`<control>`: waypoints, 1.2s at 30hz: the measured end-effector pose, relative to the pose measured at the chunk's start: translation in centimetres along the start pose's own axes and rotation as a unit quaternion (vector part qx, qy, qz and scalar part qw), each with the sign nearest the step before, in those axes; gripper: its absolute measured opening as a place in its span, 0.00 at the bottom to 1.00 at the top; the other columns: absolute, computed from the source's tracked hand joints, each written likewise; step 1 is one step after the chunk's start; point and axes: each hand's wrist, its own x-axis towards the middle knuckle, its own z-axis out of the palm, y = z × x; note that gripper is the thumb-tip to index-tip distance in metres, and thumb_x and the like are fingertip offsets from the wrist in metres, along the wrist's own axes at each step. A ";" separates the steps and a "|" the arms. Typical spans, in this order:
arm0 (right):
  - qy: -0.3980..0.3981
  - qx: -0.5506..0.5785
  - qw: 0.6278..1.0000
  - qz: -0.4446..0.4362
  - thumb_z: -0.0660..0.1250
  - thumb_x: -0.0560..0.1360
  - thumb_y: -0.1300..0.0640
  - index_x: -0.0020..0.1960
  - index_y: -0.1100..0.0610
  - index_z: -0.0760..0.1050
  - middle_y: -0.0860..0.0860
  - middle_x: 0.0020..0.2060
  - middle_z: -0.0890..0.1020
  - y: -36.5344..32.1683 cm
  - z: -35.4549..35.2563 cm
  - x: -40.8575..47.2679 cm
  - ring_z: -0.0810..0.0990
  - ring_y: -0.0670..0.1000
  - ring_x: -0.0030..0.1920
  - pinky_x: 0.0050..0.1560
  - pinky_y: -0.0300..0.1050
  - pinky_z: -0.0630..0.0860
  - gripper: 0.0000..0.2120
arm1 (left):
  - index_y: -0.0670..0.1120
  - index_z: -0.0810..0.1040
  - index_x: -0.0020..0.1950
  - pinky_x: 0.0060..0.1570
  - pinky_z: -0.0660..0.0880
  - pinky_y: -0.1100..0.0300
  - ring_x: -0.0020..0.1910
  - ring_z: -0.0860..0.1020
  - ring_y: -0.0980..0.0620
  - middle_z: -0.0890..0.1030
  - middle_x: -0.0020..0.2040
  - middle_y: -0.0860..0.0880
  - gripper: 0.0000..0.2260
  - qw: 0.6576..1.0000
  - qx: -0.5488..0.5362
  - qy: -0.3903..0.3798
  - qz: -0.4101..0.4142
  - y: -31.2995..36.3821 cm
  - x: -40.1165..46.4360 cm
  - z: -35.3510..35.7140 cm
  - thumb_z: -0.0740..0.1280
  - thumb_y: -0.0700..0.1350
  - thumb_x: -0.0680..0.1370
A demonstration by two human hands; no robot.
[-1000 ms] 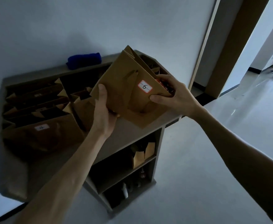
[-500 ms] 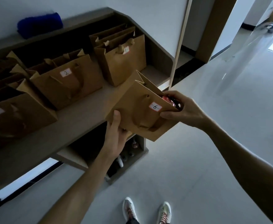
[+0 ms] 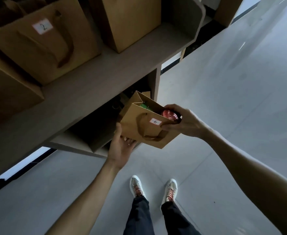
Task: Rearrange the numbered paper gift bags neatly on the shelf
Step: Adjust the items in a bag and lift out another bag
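One bag, number 6 (image 3: 146,128), is off the shelf (image 3: 92,85), held low before it: right hand (image 3: 183,122) pinches its rim, left hand (image 3: 122,146) cups underneath. Bag 2 (image 3: 44,46) already stands placed; 6 awaits shelving.

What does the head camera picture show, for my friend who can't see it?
A person holds a small brown paper bag numbered 6 in front of a shelf, the right hand pinching its top edge and the left hand supporting it underneath. Bag 2 stands on the shelf above.
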 end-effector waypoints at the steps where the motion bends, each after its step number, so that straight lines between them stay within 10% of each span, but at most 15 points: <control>1: 0.001 -0.003 1.000 0.002 0.78 0.70 0.50 0.65 0.44 0.70 0.43 0.57 0.79 0.3 1.2 0.6 0.78 0.48 0.58 0.52 0.43 0.81 0.28 | 0.51 0.66 0.74 0.66 0.71 0.47 0.66 0.75 0.44 0.75 0.68 0.46 0.27 1.000 -0.009 0.020 -0.004 -0.2 0.2 -0.6 0.55 0.63 0.79; 6: 0.007 -0.029 1.000 0.011 0.77 0.71 0.49 0.69 0.49 0.70 0.49 0.61 0.77 1.2 7.7 3.8 0.74 0.48 0.58 0.51 0.38 0.78 0.30 | 0.49 0.67 0.73 0.54 0.79 0.53 0.60 0.80 0.48 0.78 0.64 0.46 0.27 0.993 -0.051 0.103 -0.013 -0.5 1.8 -4.7 0.53 0.63 0.80; 11: 0.036 -0.043 0.998 0.016 0.75 0.71 0.46 0.71 0.51 0.69 0.52 0.64 0.75 1.0 13.7 7.2 0.71 0.54 0.64 0.61 0.55 0.77 0.32 | 0.48 0.70 0.71 0.51 0.79 0.54 0.58 0.81 0.48 0.82 0.59 0.47 0.25 0.989 -0.033 0.145 -0.008 0.9 5.1 -9.6 0.52 0.62 0.81; 29: 0.122 -0.193 0.974 -0.001 0.74 0.72 0.44 0.75 0.57 0.64 0.58 0.66 0.72 0.4 24.4 14.8 0.66 0.60 0.66 0.47 0.55 0.79 0.38 | 0.47 0.68 0.73 0.67 0.68 0.41 0.68 0.71 0.43 0.71 0.70 0.42 0.24 0.984 -0.003 0.146 -0.104 1.7 12.9 -17.9 0.57 0.59 0.80; 36: 0.241 -0.006 0.970 -0.040 0.66 0.78 0.54 0.65 0.59 0.75 0.56 0.59 0.80 2.8 22.9 12.1 0.80 0.54 0.55 0.52 0.37 0.78 0.17 | 0.49 0.72 0.69 0.61 0.74 0.41 0.65 0.74 0.40 0.73 0.68 0.40 0.22 0.981 -0.008 0.147 -0.124 1.9 13.5 -18.2 0.57 0.60 0.80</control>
